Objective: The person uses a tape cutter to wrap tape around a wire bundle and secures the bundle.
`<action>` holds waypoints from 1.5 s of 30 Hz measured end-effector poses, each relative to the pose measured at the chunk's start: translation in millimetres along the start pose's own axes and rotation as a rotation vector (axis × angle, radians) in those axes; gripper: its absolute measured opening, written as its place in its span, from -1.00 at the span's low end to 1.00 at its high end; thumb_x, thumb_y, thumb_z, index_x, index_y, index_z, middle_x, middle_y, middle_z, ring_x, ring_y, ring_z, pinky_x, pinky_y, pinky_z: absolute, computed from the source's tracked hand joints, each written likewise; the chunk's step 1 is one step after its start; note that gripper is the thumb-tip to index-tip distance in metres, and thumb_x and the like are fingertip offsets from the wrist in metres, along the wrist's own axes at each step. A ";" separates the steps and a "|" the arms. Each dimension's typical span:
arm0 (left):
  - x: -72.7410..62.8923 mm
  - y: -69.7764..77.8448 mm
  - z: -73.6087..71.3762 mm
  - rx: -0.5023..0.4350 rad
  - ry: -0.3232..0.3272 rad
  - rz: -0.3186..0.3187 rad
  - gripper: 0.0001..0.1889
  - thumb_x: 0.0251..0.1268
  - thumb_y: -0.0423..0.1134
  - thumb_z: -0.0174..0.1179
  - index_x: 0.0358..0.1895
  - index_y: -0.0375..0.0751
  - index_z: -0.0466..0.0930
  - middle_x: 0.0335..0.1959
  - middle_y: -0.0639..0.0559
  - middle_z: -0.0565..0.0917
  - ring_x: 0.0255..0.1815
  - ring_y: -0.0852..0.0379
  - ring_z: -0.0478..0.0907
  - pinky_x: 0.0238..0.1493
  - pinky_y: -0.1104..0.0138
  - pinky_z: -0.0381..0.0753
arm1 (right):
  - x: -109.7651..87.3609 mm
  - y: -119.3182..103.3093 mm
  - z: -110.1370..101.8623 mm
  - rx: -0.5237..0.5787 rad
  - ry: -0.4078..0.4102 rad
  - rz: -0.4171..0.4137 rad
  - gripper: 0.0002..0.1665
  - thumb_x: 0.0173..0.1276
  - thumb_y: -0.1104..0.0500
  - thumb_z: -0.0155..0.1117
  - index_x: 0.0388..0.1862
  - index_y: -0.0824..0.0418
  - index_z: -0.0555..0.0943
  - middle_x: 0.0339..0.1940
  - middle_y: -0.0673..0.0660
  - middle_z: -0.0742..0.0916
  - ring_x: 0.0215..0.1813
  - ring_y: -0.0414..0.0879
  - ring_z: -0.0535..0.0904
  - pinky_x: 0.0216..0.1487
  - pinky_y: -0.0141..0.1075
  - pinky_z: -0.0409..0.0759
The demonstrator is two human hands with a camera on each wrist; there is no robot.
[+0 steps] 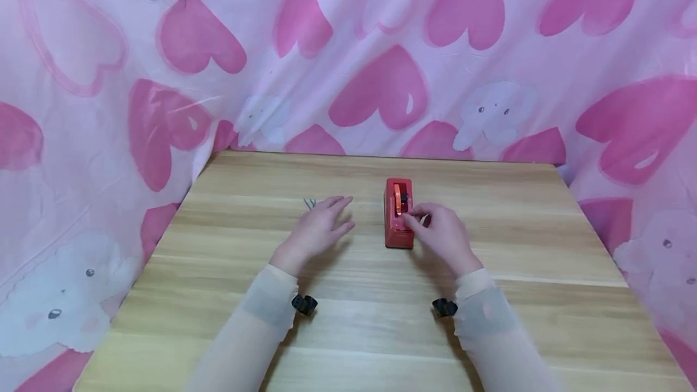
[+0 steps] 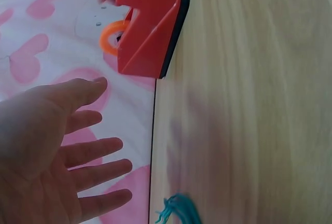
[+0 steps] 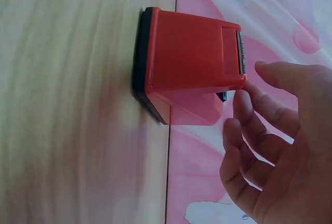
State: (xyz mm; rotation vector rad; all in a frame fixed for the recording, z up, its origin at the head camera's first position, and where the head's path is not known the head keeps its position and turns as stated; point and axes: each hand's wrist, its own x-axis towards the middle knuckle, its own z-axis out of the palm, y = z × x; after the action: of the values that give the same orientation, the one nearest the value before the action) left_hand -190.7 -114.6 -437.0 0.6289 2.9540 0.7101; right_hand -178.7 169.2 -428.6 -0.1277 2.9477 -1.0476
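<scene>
A red tape dispenser with a dark base stands upright on the wooden table, an orange tape roll in its slot. My right hand is at the dispenser's near right side. In the right wrist view its fingertips are bent right by the toothed cutter, with the thumb apart from the index finger. My left hand hovers left of the dispenser, palm facing it, fingers spread and holding nothing. Beyond it lie thin teal strands, mostly hidden by that hand in the head view.
A pink cloth with hearts hangs behind and along both sides of the wooden table. Black wrist cameras sit on both sleeves.
</scene>
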 end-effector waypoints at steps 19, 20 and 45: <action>4.0 31.4 20.4 -0.083 -0.055 0.145 -0.39 0.39 0.04 0.35 0.47 0.08 0.48 0.22 0.07 0.68 0.14 0.09 0.66 0.12 0.17 0.67 | -6.7 -0.7 29.9 0.182 0.004 0.104 -0.61 0.44 -0.12 0.37 -0.07 0.17 0.78 -0.20 0.13 0.70 -0.25 -0.01 0.50 -0.30 -0.27 0.48; 4.6 33.2 21.6 -0.088 -0.056 0.151 -0.40 0.39 0.03 0.36 0.47 0.09 0.49 0.19 0.07 0.70 0.11 0.11 0.67 0.09 0.20 0.68 | -5.9 -1.0 29.4 0.193 0.004 0.102 -0.62 0.45 -0.10 0.37 -0.07 0.19 0.78 -0.21 0.14 0.71 -0.26 -0.03 0.50 -0.31 -0.27 0.48; 14.0 60.3 44.9 -0.016 0.033 0.160 -0.62 0.46 -0.01 0.30 0.28 0.12 0.67 -0.08 0.15 0.72 -0.21 0.32 0.62 -0.18 0.44 0.60 | 2.4 4.5 21.9 0.300 -0.033 0.162 -0.70 0.47 0.01 0.35 -0.13 0.23 0.79 -0.31 0.10 0.75 -0.30 -0.12 0.50 -0.35 -0.37 0.49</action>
State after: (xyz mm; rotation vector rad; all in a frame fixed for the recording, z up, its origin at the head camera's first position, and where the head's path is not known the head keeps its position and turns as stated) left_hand -174.9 -40.9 -449.6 0.8679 2.9496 0.7622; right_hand -180.6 158.8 -448.4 0.0941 2.6765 -1.4257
